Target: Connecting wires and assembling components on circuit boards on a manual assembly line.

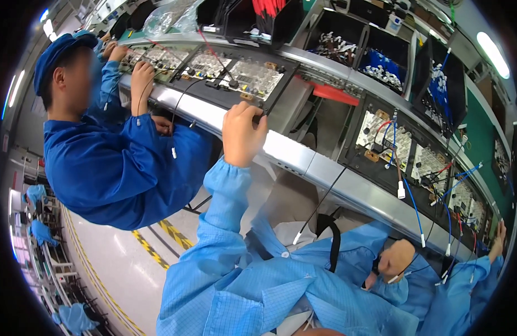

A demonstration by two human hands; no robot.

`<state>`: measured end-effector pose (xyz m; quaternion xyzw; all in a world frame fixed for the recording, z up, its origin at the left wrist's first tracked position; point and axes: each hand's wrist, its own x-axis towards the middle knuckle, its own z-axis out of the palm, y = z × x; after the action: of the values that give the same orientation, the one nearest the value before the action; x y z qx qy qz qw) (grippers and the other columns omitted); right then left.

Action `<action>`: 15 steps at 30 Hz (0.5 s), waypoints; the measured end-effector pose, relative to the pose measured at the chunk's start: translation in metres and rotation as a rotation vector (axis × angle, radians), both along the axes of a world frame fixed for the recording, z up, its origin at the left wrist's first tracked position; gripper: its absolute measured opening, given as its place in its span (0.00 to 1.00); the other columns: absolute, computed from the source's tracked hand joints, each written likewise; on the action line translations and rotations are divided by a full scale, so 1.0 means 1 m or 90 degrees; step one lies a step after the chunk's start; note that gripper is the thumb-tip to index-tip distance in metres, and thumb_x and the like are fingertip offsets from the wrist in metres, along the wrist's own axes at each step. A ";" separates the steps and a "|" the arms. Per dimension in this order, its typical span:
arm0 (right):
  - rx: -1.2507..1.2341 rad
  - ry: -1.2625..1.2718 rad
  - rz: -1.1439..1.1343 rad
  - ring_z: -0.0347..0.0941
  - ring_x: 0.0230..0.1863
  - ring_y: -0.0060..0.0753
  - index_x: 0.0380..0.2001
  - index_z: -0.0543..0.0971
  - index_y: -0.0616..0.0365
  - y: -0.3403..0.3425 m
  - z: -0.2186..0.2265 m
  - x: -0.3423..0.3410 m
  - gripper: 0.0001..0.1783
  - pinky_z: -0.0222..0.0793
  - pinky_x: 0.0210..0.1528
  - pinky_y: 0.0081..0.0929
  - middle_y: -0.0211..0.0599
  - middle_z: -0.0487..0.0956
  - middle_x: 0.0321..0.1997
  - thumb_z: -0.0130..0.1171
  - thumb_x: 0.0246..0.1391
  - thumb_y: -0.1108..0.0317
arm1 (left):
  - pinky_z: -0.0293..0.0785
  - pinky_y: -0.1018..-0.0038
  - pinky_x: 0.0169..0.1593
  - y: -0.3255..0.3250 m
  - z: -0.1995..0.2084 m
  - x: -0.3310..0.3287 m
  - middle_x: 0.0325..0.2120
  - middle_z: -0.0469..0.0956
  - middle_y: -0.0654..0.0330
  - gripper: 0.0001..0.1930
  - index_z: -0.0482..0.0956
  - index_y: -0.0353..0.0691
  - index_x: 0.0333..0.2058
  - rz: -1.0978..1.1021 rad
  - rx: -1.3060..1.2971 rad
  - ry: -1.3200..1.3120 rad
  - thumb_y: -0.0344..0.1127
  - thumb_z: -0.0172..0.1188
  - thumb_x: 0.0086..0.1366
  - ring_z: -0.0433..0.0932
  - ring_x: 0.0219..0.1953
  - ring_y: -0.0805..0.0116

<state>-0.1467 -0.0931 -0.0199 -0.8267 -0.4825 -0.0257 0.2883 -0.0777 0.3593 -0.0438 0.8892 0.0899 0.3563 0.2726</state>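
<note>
My left hand [244,134] is closed at the near corner of a black tray [278,92], its fingers curled over the edge by the metal rail [295,151]. Light boards [253,77] with rows of clear parts sit in that tray. My right hand [397,259] is low, in front of my light blue smock, its fingers curled in. What it holds, if anything, is hidden. A thin black wire with a white tip [396,277] hangs close beside that hand. Another black tray [354,147] with similar boards and loose blue, red and black wires lies on the line to the right.
At the left a co-worker in dark blue [124,162] reaches over the boards. A co-worker's hand [498,241] touches the line at the far right. Black bins [384,61] of white-ended wires stand behind. A red bar [334,94] lies between the trays. Wires dangle over the front rail.
</note>
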 end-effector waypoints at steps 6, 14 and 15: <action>-0.144 -0.058 -0.236 0.66 0.15 0.41 0.12 0.70 0.54 0.007 0.006 -0.046 0.08 0.56 0.18 0.36 0.35 0.69 0.13 0.61 0.35 0.72 | 0.68 0.63 0.32 0.006 0.005 -0.007 0.22 0.73 0.56 0.04 0.78 0.34 0.24 -0.028 0.046 -0.001 0.26 0.64 0.50 0.72 0.28 0.54; -0.296 -0.134 -0.344 0.62 0.15 0.46 0.13 0.65 0.55 -0.045 0.079 -0.100 0.09 0.52 0.20 0.38 0.38 0.63 0.13 0.57 0.29 0.71 | 0.65 0.63 0.34 -0.008 0.012 -0.002 0.22 0.71 0.58 0.04 0.78 0.35 0.25 -0.089 0.045 -0.021 0.26 0.64 0.51 0.71 0.29 0.55; -0.311 -0.181 -0.327 0.61 0.16 0.46 0.13 0.65 0.55 -0.051 0.096 -0.100 0.09 0.51 0.21 0.38 0.38 0.63 0.14 0.56 0.27 0.71 | 0.65 0.63 0.34 -0.012 0.011 -0.001 0.22 0.71 0.58 0.04 0.78 0.35 0.26 -0.098 0.046 -0.018 0.27 0.64 0.51 0.70 0.29 0.55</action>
<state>-0.2469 -0.1437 0.0764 -0.9532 -0.2869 -0.0958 -0.0025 -0.0787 0.3468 -0.0329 0.8975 0.0045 0.3499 0.2684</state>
